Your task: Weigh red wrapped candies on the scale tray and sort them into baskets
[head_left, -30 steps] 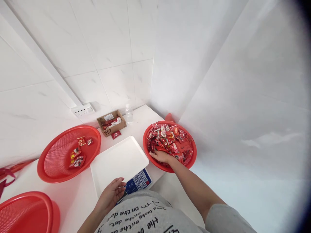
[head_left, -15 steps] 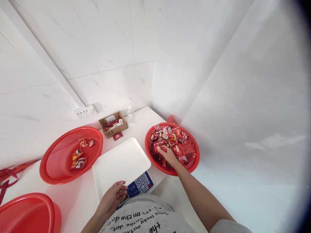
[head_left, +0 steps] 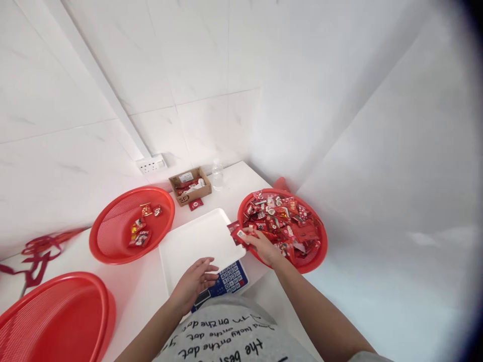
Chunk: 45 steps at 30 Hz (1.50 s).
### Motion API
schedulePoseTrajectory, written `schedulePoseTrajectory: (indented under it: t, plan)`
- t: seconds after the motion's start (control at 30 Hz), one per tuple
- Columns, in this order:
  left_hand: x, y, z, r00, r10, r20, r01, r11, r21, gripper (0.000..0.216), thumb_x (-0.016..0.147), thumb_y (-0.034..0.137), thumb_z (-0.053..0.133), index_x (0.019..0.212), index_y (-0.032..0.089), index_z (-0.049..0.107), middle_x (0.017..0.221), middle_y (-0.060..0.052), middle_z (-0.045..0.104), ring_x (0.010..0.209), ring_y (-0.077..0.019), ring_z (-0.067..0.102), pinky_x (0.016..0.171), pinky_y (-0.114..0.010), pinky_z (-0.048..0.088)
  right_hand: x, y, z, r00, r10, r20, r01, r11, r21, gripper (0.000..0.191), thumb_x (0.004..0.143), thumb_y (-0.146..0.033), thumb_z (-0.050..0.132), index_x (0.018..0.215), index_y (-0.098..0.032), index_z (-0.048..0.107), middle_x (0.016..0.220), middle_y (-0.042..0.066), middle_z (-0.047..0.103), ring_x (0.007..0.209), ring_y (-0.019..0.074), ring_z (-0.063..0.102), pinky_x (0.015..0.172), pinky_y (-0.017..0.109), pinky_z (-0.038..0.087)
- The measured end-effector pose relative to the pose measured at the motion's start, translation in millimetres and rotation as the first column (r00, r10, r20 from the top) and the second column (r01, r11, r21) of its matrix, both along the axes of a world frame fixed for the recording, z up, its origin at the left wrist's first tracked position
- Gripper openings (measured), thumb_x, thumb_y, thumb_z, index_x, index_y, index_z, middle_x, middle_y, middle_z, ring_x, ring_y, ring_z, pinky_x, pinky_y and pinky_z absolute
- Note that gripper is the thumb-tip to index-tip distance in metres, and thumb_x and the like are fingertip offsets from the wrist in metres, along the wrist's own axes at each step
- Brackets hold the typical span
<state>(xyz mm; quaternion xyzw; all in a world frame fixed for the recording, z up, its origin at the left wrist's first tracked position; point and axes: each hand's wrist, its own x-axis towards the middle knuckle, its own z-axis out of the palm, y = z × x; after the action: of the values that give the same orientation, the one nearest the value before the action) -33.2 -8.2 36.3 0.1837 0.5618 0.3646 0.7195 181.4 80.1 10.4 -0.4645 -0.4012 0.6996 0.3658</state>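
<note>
My right hand (head_left: 262, 245) pinches a red candy packet (head_left: 237, 233) and holds it over the right edge of the white scale tray (head_left: 196, 241), just left of the red basket (head_left: 321, 251) heaped with red packets. My left hand (head_left: 194, 282) hovers open, fingers loosely curled, over the near edge of the tray beside the blue keypad (head_left: 231, 278) of the scale.
A second red basket (head_left: 109, 236) with a few packets sits to the left. Another red basket (head_left: 56, 317) is at the near left. A small cardboard box (head_left: 190, 186), a clear bottle (head_left: 217, 175) and a wall socket (head_left: 151, 163) stand at the back. Red ribbons (head_left: 35, 249) lie at far left.
My right hand has come out of the heaped basket to the left, now gripping a red packet over the tray's edge. The left hand stays by the keypad. The view has shifted.
</note>
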Motion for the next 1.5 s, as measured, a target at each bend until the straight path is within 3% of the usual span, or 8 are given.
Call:
schedulePoseTrajectory:
  t: [0.1,0.2,0.43,0.63,0.87,1.13,1.37,1.5]
  plan:
    - [4.1,5.7,4.4,0.996,-0.003,0.085,0.0,0.999,0.044,0.039,0.077,0.04,0.059,0.111,0.023,0.052,0.107,-0.008,0.061,0.089,-0.0166,0.06,0.075,-0.029,0.047,-29.2,-18.3,3.5,0.948,0.319,0.017,-0.319,0.947,0.043,0.035,0.068,-0.043,0.064,0.091,-0.018,0.062,0.075,0.002,0.065,0.063,0.0123,0.057,0.061,0.026,0.046]
    - [-0.3,8.0,-2.4,0.993,0.05,0.111,-0.055,0.998,0.036,0.033,0.076,0.037,0.06,0.105,0.021,0.054,0.102,-0.006,0.062,0.083,-0.0147,0.06,0.073,-0.028,0.048,-49.4,-31.4,1.8,0.887,0.46,0.037,-0.461,0.887,0.032,0.035,0.069,-0.045,0.063,0.092,-0.018,0.061,0.076,0.0,0.062,0.061,0.0112,0.056,0.06,0.027,0.047]
    - [-27.2,10.9,-14.2,0.971,0.235,-0.034,-0.236,0.972,-0.013,0.022,0.08,0.034,0.056,0.096,0.019,0.055,0.09,-0.005,0.064,0.073,-0.0122,0.061,0.066,-0.024,0.047,-58.7,-29.3,-2.7,0.925,0.36,0.121,-0.36,0.933,-0.022,0.04,0.07,-0.045,0.062,0.1,-0.019,0.059,0.076,0.001,0.063,0.064,0.013,0.06,0.064,0.029,0.048]
    - [-37.4,9.2,-12.6,0.946,0.175,-0.273,-0.149,0.982,0.113,0.057,0.077,0.036,0.059,0.128,0.023,0.037,0.131,-0.013,0.047,0.108,-0.0216,0.053,0.086,-0.033,0.043,-64.2,-25.4,-11.6,0.976,0.215,0.038,-0.213,0.976,-0.039,0.049,0.07,-0.037,0.063,0.115,-0.022,0.053,0.097,0.004,0.064,0.083,0.0158,0.064,0.078,0.034,0.048]
    - [-40.1,2.6,-33.7,0.696,0.062,-0.715,0.21,0.935,0.285,0.057,0.074,0.027,0.06,0.127,0.024,0.041,0.139,-0.007,0.038,0.132,-0.023,0.026,0.108,-0.039,0.019,-60.2,-24.8,-31.0,0.991,0.084,0.105,-0.078,0.995,-0.06,0.048,0.073,-0.031,0.06,0.119,-0.022,0.05,0.104,0.006,0.063,0.084,0.0151,0.062,0.081,0.035,0.049]
    - [-38.5,6.4,-58.2,0.35,-0.072,-0.934,0.567,0.81,0.15,0.058,0.076,0.027,0.054,0.131,0.017,0.04,0.146,-0.012,0.026,0.136,-0.0299,0.006,0.108,-0.048,0.014,-59.7,-31.0,-28.1,0.979,0.102,0.175,-0.098,0.995,-0.029,0.041,0.072,-0.029,0.058,0.111,-0.021,0.048,0.101,0.004,0.06,0.078,0.0137,0.062,0.074,0.033,0.05]
    - [-35.1,9.8,-52.1,0.105,-0.184,-0.977,0.66,0.748,-0.07,0.055,0.077,0.027,0.051,0.131,0.019,0.04,0.148,-0.009,0.02,0.136,-0.0287,0.008,0.108,-0.048,0.012,-58.2,-35.7,-29.3,0.985,0.118,0.128,-0.105,0.989,-0.108,0.023,0.076,-0.031,0.052,0.096,-0.022,0.044,0.086,0.001,0.061,0.074,0.0132,0.063,0.068,0.028,0.05]
    - [-33.1,5.5,-50.2,0.128,-0.157,-0.979,0.651,0.759,-0.036,0.055,0.076,0.028,0.053,0.129,0.017,0.043,0.145,-0.012,0.026,0.135,-0.0281,0.015,0.108,-0.045,0.015,-56.7,-39.9,-25.6,0.97,0.19,0.149,-0.179,0.981,-0.08,0.019,0.076,-0.033,0.053,0.089,-0.02,0.049,0.083,0.001,0.063,0.072,0.0127,0.062,0.067,0.027,0.048]
